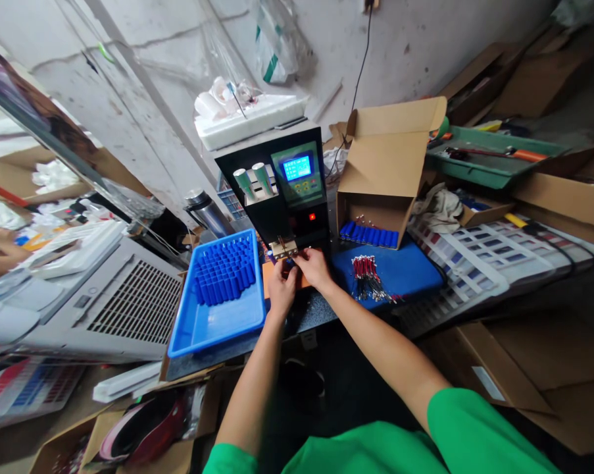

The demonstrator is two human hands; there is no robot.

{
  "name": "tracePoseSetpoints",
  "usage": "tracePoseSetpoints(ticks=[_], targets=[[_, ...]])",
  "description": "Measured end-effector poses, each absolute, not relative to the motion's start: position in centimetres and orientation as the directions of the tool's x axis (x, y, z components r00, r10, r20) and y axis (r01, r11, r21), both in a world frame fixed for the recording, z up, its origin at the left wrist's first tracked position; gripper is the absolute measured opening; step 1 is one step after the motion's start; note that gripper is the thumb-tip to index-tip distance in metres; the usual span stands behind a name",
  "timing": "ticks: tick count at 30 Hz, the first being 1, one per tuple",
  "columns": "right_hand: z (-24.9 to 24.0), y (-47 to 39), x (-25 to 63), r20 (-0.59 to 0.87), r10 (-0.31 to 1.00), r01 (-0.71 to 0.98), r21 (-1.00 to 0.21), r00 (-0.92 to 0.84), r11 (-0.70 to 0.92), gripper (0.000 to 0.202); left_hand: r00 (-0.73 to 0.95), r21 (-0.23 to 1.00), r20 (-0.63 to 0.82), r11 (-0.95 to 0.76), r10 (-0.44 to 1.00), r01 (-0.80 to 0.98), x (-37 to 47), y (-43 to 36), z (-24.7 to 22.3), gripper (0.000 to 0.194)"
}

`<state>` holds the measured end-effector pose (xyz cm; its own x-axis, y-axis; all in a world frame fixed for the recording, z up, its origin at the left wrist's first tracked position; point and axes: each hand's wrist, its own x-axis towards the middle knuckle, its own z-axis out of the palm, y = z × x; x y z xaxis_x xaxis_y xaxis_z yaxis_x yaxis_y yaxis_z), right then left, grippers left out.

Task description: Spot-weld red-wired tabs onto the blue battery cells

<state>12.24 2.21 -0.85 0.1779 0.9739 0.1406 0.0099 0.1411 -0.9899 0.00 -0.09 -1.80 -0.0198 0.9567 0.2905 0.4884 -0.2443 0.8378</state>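
Left of the fingers, one tray [222, 324] bears many blue cylinders [225, 275], long axes upright. The left hand [282, 284] and the right hand [314, 266] bend their fingers at one machine [272, 217]; what they grasp, I cannot tell. Rightward lies one wire bundle [366, 271].

1. Wall [336, 39]: I see whitish, stained, cracked; clear plastic bag [279, 49] hanging on it.
2. Black cord [361, 66] runs down the wall. Grey post [146, 85] looks slanted from my end.
3. Dark speckled table [316, 315], front edge visible.
4. Left: white appliance [131, 296] with slatted grille, tilted in my view.
5. Right: white lattice crates [457, 263], green tray [474, 172] with tools near them.
6. Lower right: open cardboard box [504, 368]; I see more cardboard upper right.
7. Floor [70, 401]: dull strip lower left, mostly covered by clutter.
8. Light: I get pale on the wall, dim at right and under the table.
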Motion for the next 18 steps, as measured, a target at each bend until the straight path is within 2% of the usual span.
tracePoseSetpoints(ticks=[18], targets=[[-0.24, 1.75, 12.29, 0.127, 0.974, 0.074, -0.991, 0.187, 0.115, 0.021, -0.026, 0.833, 0.332, -0.281, 0.943, 0.477, -0.19, -0.06, -2.45, 0.025]])
